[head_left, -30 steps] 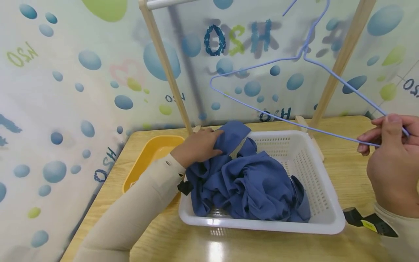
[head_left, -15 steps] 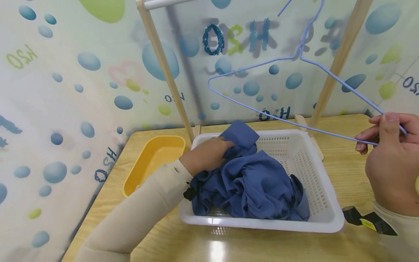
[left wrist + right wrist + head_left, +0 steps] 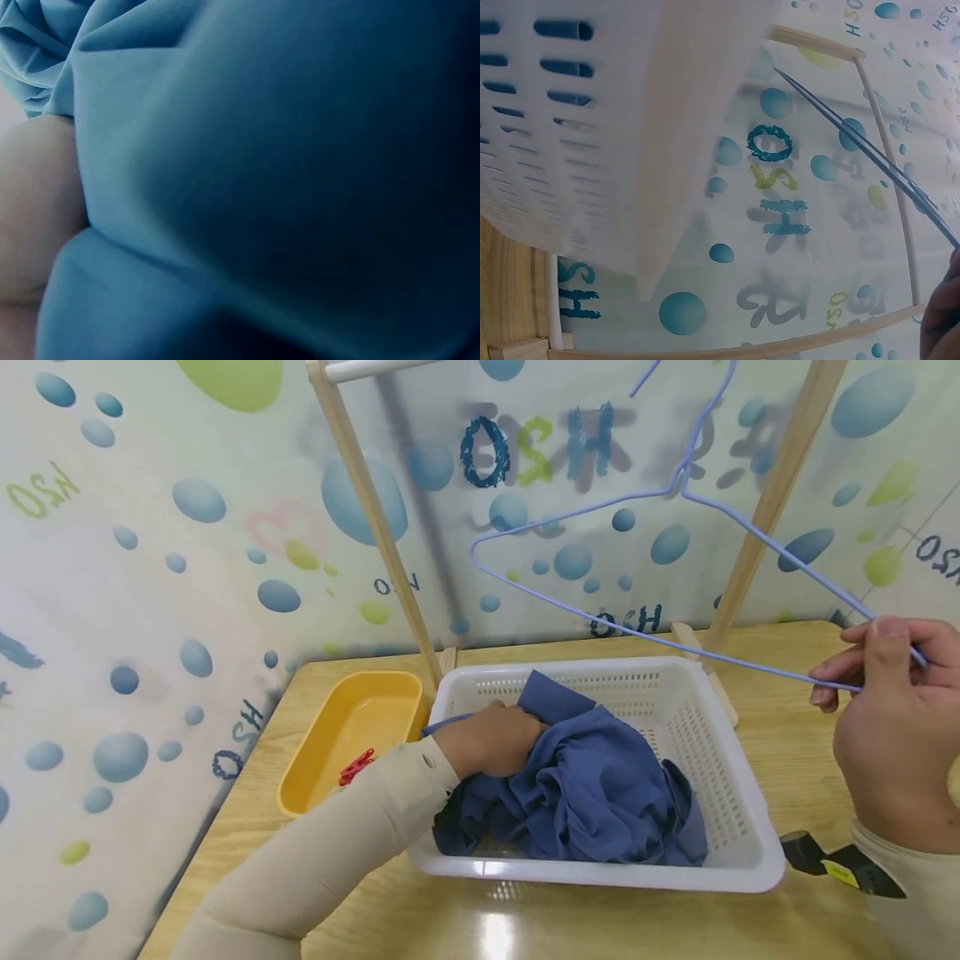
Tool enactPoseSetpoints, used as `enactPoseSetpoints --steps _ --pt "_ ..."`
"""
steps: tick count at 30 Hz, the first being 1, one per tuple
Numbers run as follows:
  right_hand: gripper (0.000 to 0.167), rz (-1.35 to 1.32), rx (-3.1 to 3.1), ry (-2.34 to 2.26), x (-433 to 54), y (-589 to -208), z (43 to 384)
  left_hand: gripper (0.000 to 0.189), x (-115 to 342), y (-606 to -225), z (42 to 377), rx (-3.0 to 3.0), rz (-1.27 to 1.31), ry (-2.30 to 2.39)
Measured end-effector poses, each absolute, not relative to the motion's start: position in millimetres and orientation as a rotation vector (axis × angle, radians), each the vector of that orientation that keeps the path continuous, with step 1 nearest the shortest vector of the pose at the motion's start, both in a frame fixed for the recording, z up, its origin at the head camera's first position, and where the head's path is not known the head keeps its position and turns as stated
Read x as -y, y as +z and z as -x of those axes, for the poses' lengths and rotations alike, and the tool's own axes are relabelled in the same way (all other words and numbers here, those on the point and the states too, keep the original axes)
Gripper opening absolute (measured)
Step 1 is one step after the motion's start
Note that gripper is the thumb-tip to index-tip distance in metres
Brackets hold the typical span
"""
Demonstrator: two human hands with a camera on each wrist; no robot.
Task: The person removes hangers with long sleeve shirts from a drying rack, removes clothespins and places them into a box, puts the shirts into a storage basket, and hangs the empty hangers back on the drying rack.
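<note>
A crumpled blue garment (image 3: 600,785) lies heaped in a white perforated basket (image 3: 750,827). My left hand (image 3: 491,739) reaches into its left part, knuckles up, and the fingertips are hidden among the folds; I cannot tell whether they grip the cloth. In the left wrist view, blue fabric (image 3: 135,150) fills most of the picture, close to the lens. My right hand (image 3: 903,727) pinches a light blue hanger (image 3: 585,611) by its right corner, thumb on top. The hanger is up in the air beyond the basket, its hook at the top edge of the head view.
Left of the basket stands a yellow tray (image 3: 300,760) with red clothespins (image 3: 356,766) in it. A wooden rack (image 3: 375,510) rises behind the basket, with a white bar (image 3: 375,368) across its top. All stand on a wooden table (image 3: 810,727) against a patterned wall.
My left hand has moved right and down, deeper into the garment, and the raised flap of cloth has dropped. Red clothespins have come into sight past the sleeve. The right hand still holds the hanger.
</note>
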State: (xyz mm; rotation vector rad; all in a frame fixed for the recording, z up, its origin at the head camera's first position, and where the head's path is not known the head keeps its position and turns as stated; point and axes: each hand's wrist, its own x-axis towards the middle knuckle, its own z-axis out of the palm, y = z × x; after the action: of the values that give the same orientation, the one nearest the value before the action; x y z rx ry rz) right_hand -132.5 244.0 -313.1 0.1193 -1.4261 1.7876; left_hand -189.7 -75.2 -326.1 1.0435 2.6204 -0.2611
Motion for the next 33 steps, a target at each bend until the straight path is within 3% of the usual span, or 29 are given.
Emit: enactPoseSetpoints --steps 11,19,33 --pt "0.018 -0.134 1.339 1.866 -241.7 -315.1 134.6 0.037 85.4 -299.0 156.9 -2.734 -1.112 -0.188" --pt "0.017 -0.168 1.319 1.888 -240.2 -316.2 136.7 0.040 118.0 -283.6 134.2 -2.796 -1.166 -0.020" --pt "0.017 -0.057 1.524 1.723 -239.7 -316.6 134.6 0.038 169.7 -302.1 123.1 -2.967 -1.075 0.199"
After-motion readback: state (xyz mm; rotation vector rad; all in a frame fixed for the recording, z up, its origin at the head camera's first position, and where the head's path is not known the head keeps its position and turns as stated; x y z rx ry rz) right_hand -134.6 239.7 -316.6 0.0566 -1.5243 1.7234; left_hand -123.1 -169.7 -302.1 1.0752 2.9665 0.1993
